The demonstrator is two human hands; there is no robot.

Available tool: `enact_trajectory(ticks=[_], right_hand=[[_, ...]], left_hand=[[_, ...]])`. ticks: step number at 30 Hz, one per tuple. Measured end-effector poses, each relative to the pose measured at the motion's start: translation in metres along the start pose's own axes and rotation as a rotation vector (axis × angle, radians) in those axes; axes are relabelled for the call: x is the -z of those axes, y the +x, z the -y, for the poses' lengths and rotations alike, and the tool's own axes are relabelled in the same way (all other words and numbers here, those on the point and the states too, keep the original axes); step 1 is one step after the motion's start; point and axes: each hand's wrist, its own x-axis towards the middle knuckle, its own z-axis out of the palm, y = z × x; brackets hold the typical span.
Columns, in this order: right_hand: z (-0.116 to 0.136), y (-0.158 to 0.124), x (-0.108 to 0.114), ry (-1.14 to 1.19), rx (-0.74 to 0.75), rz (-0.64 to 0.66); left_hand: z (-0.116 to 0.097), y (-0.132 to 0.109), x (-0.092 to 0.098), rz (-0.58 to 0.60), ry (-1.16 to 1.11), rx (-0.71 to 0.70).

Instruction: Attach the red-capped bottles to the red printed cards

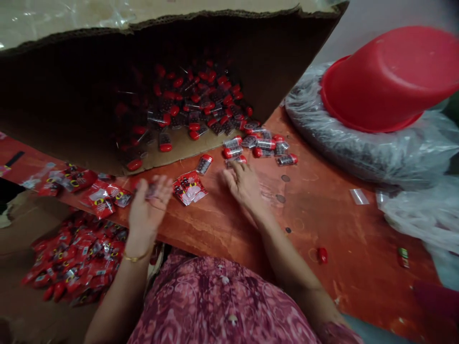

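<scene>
My left hand [149, 210] is raised palm-up at the table's near edge, fingers loosely curled round a small clear container [152, 191], blurred but with a hint of red at one end. Just right of it lie a few red printed packets [189, 187] and a clear tube with a red cap [204, 164]. Over the table my right hand [245, 186] reaches forward, thumb and fingers apart. Its fingertips are at a red-capped container [236, 160] on the near side of a loose group of similar ones [265, 144]; whether they touch is blurred.
A large cardboard box [287, 57], tipped open toward me, holds many red-capped containers [201, 105]. Filled red packets [102, 196] lie at the table's left edge, with more in a carton [79, 253] below. A red tub [387, 81] sits on a plastic-wrapped bundle [344, 148] at right.
</scene>
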Motion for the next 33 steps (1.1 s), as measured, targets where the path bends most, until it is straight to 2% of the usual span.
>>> enact_trajectory(ticks=[3,6,8,10,13,15,17,20,24,26,29,31,33], right_hand=[[-0.023,0.022,-0.012,-0.195,0.065,0.017],[-0.034,0.01,-0.017,-0.185,0.158,0.103],[-0.037,-0.01,-0.011,-0.136,0.215,0.153],[-0.04,-0.032,-0.001,-0.091,0.253,0.181],[-0.045,-0.057,0.011,-0.067,0.246,0.15],[-0.048,-0.067,0.013,-0.063,0.242,0.098],[-0.048,-0.073,0.011,-0.064,0.252,0.041],[-0.039,-0.076,0.009,-0.068,0.268,-0.041],[-0.011,-0.073,0.009,0.049,0.238,-0.099],[0.008,-0.069,0.003,0.211,0.128,-0.075],[0.033,-0.06,-0.013,0.604,-0.144,0.023],[0.044,-0.053,-0.023,0.835,-0.283,0.076],[0.049,-0.047,-0.028,0.953,-0.383,0.064]], left_hand=[[-0.028,0.014,0.019,-0.101,-0.053,-0.169],[-0.022,0.013,0.026,-0.085,0.163,-0.202],[-0.004,0.008,0.021,-0.015,0.484,-0.279],[0.013,0.005,0.012,0.097,0.911,-0.481],[0.029,0.01,-0.002,0.237,1.483,-0.777],[0.032,0.018,-0.007,0.281,1.717,-0.831],[0.034,0.024,-0.008,0.291,1.847,-0.831],[0.038,0.027,-0.005,0.262,1.899,-0.889],[0.045,0.02,0.0,0.198,1.801,-0.977],[0.049,0.014,-0.003,0.179,1.701,-1.02],[0.055,0.0,-0.013,0.232,1.543,-1.04],[0.059,-0.009,-0.021,0.297,1.451,-1.01],[0.062,-0.015,-0.026,0.319,1.345,-0.95]])
